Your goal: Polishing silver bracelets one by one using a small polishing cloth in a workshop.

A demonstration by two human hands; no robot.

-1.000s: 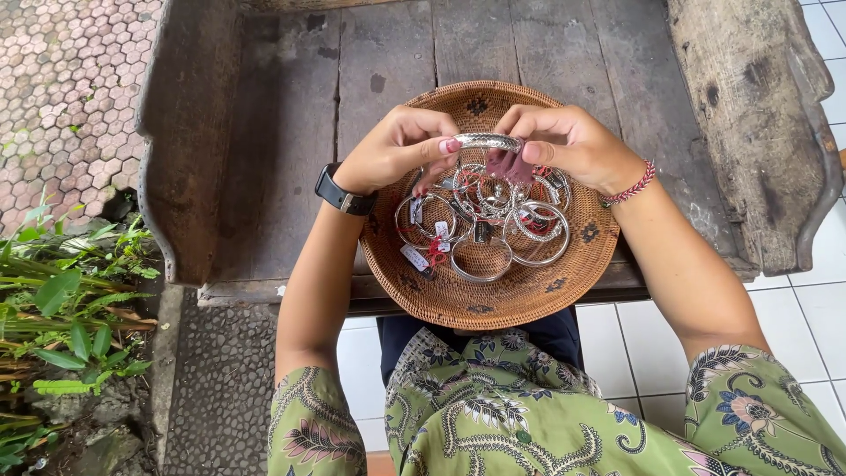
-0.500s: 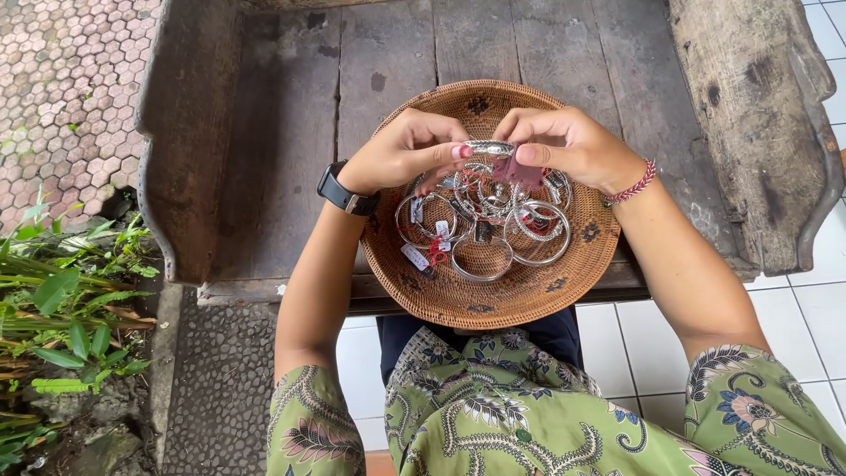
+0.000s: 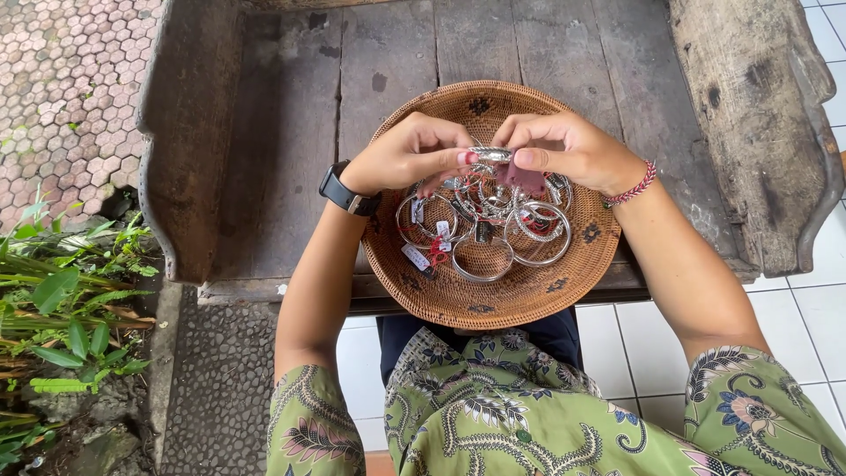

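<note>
A round woven basket (image 3: 520, 300) rests on an old wooden bench and holds several silver bangles (image 3: 483, 256) with small tags. Above the basket, my left hand (image 3: 410, 154) and my right hand (image 3: 564, 145) together pinch one silver bangle (image 3: 492, 155) between their fingertips. A small pink cloth (image 3: 526, 179) hangs under my right fingers, against the bangle. I wear a black watch (image 3: 345, 192) on the left wrist and a pink beaded bracelet (image 3: 636, 185) on the right.
The grey plank bench (image 3: 291, 150) has thick raised sides left and right (image 3: 749, 106). Green plants (image 3: 62, 317) grow at the lower left beside hexagon paving. White floor tiles lie at the right. My green patterned sleeves fill the bottom.
Both hands have drawn closer together over the basket, and the held bangle has shifted slightly. The basket and the other bangles lie as before.
</note>
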